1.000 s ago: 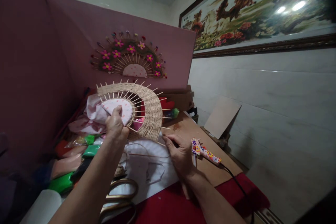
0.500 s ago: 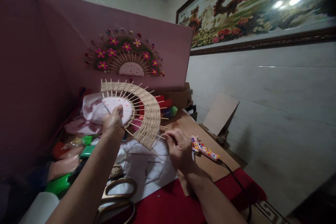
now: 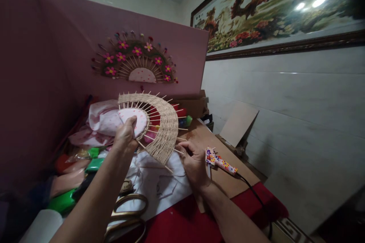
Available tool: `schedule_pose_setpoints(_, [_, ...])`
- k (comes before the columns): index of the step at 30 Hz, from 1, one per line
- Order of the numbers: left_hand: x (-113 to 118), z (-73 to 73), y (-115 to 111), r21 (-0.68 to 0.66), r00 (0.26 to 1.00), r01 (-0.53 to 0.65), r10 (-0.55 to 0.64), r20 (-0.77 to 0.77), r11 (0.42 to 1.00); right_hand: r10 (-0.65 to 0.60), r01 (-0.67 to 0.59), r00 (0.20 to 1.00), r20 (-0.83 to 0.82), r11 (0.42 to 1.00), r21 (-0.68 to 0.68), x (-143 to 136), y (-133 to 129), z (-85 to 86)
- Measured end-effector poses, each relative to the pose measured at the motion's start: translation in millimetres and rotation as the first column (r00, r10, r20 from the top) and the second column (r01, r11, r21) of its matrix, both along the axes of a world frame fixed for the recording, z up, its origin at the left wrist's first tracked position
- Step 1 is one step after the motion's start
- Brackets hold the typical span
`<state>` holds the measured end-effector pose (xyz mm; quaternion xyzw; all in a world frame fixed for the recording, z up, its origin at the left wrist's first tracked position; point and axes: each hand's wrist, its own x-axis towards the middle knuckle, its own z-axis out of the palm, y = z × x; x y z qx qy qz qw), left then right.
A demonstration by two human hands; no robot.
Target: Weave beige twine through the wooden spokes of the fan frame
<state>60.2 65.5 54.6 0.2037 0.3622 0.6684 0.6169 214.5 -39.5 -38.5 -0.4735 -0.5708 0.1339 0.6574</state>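
Note:
A woven half-ring fan (image 3: 165, 121) of tan twine on thin wooden sticks is held up over the table. Its half-round centre (image 3: 139, 121) is covered in white cloth with pink dots. My left hand (image 3: 126, 133) grips this centre, thumb on its face and the other fingers behind. At the fan's lower right edge, my right hand (image 3: 195, 161) is closed in a pinch beside a stick end; whatever lies between its fingertips is hidden. A finished-looking fan (image 3: 137, 59) with pink flowers is fixed to the pink board behind.
A flower-patterned glue gun (image 3: 221, 161) with a black cord lies on brown cardboard (image 3: 228, 182) at right. Large gold-handled scissors (image 3: 128, 212) and a twine ball (image 3: 127, 186) are in front. Coloured packets (image 3: 68, 182) and pink cloth (image 3: 102, 117) crowd the left.
The woven fan has shifted slightly right and down with my left hand, and its face has turned a little. My right hand stays pinched near its lower edge.

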Motion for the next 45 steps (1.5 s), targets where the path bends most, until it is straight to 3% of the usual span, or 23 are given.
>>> schedule_pose_setpoints(12, [-0.1,-2.6,-1.7,-0.057,0.984,0.157,-0.161,-0.081,0.986,-0.087,0.086,0.995,0.053,0.996,0.009,6.0,4.0,-2.7])
schedule_pose_setpoints(23, [-5.8,-1.8,-1.0,-0.043,0.973,0.154,-0.159,-0.165,0.987,-0.294,0.242,0.905,0.307,0.950,0.198,10.5,-1.0,0.9])
schedule_pose_setpoints(30, [-11.4,-5.9,7.2,-0.054,0.964,0.141,-0.150,-0.220,0.989,-0.357,0.225,0.818,0.452,0.920,0.320,15.0,-2.0,5.2])
schedule_pose_setpoints(38, [-15.0,-5.7,7.0,-0.063,0.920,0.250,-0.257,-0.295,0.966,-0.344,0.226,0.845,0.409,0.924,0.310,18.4,-3.2,12.3])
schedule_pose_setpoints(45, [-15.7,-1.4,-1.5,-0.160,0.912,0.334,-0.361,-0.193,0.929,-0.292,0.201,0.892,0.345,0.940,0.276,17.8,-4.4,7.8])
